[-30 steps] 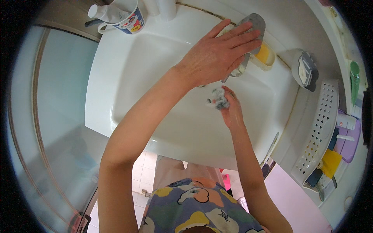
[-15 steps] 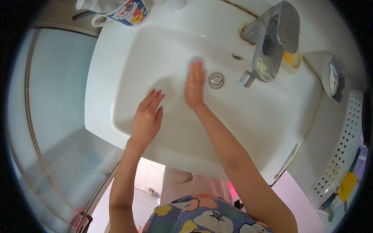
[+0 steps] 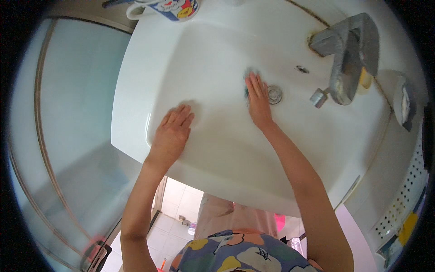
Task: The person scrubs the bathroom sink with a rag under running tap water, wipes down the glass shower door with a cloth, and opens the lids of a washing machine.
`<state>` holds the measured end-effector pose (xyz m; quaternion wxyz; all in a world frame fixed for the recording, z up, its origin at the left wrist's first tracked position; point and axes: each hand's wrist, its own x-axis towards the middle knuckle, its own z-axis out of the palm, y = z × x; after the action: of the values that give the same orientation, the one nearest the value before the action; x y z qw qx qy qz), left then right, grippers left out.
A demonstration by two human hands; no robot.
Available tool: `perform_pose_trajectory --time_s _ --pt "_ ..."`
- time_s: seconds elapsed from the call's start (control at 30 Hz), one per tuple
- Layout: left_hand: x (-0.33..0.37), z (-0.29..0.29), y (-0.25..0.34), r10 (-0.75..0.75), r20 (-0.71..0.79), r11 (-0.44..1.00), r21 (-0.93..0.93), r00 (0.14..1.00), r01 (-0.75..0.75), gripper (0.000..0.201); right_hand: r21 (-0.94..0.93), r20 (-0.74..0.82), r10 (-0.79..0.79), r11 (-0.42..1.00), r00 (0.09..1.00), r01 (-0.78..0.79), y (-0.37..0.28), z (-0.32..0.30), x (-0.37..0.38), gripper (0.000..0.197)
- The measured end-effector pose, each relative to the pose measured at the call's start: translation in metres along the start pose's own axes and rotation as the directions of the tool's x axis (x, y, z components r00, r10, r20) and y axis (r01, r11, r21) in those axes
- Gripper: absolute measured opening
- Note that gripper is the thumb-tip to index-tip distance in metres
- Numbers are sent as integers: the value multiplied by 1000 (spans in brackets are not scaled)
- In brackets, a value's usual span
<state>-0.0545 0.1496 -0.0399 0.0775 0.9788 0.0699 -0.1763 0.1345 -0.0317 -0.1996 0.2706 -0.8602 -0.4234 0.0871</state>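
My right hand [image 3: 258, 100] lies with its fingers stretched out on the floor of a white washbasin [image 3: 217, 50], just left of the round drain plug [image 3: 274, 94]. Under those fingers it presses what looks like a green scouring pad [image 3: 247, 90]; only a blurred dark-green edge shows and the palm hides the rest. Palm down inside the basin's left side is my left hand [image 3: 173, 132], its fingers apart and slightly bent, with nothing held. A shadow falls beside its fingertips.
A grey metal tap [image 3: 349, 59] overhangs the basin's right side, with an overflow hole [image 3: 302, 69] nearby. On the upper left rim stands a printed mug [image 3: 176, 8]. A soap dish [image 3: 403, 102] and a white perforated rack [image 3: 403, 195] hang at right. Frosted glass [image 3: 81, 90] borders the left.
The view has shifted, so basin and tap sit further right. My left hand has lowered onto the basin wall. My right hand still moves beside the drain, its fingers now more spread.
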Motion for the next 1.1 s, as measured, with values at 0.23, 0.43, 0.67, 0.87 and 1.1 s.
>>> perform_pose_trajectory --time_s 0.23,0.43,0.67,0.87,1.1 --pt "0 -27 -7 -177 -230 965 -231 957 123 44 396 -107 -403 822 909 411 -100 32 55 51" --pt "-3 -19 -12 -91 -306 985 -166 948 41 32 331 569 -605 788 557 519 -9 -41 -63 50" --pt "-17 -18 -19 10 -292 990 -133 956 -51 28 -208 228 -78 970 971 126 70 -96 -69 53" --pt "-13 -11 -27 -63 -237 974 -226 969 8 31 513 62 -10 858 998 -23 -43 -9 -47 46" --pt "-12 -11 -20 -5 -254 987 -157 967 -36 23 403 562 -114 903 819 -150 -29 -67 -118 43"
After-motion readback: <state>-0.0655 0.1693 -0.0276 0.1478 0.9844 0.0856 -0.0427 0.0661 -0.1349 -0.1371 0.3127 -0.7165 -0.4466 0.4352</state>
